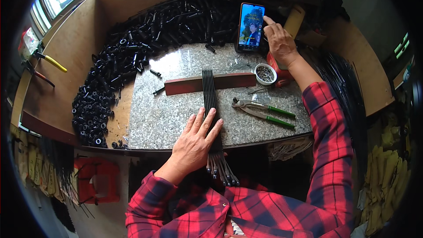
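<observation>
My left hand (194,139) lies flat, fingers stretched, on a bundle of thin black rods (209,90) that look like umbrella ribs. The bundle crosses a dark reddish bar (185,85), and its knobbed ends hang over the table's front edge toward me. Farther off to the right, my right hand (282,44) reaches to a smartphone (250,28) standing upright with its screen lit. Its index finger is extended at the screen's right edge; the other fingers are partly curled, with nothing seen in them.
Green-handled pincers (269,114) lie right of the bundle. Behind them stands a white bowl (266,83) of small metal parts, beside a red tool (283,78). Black plastic parts (145,31) heap along the left and back. Long black rods (341,83) line the right side.
</observation>
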Demonstrator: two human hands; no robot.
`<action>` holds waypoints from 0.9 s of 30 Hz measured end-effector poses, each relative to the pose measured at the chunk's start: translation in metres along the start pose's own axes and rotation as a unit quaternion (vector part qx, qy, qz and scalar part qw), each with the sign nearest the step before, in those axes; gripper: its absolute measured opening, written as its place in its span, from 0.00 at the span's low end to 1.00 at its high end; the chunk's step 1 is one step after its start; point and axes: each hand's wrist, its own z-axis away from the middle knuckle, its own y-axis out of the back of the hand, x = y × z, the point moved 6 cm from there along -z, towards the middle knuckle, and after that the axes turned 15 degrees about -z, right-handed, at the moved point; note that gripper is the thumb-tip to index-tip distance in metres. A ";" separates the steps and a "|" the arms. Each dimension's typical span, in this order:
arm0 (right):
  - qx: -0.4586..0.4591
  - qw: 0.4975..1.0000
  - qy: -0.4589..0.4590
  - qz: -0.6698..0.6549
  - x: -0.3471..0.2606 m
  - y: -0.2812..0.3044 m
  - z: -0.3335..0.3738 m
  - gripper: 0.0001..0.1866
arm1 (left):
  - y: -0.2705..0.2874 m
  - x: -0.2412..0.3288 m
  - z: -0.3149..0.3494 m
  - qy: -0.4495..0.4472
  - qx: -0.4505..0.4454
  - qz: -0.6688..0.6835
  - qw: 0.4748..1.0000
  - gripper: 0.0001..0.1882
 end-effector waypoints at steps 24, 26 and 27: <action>-0.087 0.972 0.078 -0.203 -0.110 -0.032 0.005 0.13 | -0.004 -0.001 0.001 -0.010 -0.002 -0.046 0.999 0.46; -0.088 0.971 0.074 -0.208 -0.111 -0.032 0.004 0.13 | 0.001 -0.001 0.001 0.000 -0.009 -0.012 1.000 0.42; -0.090 0.971 0.069 -0.211 -0.110 -0.032 0.004 0.12 | 0.002 -0.001 0.000 -0.004 -0.009 -0.013 1.000 0.42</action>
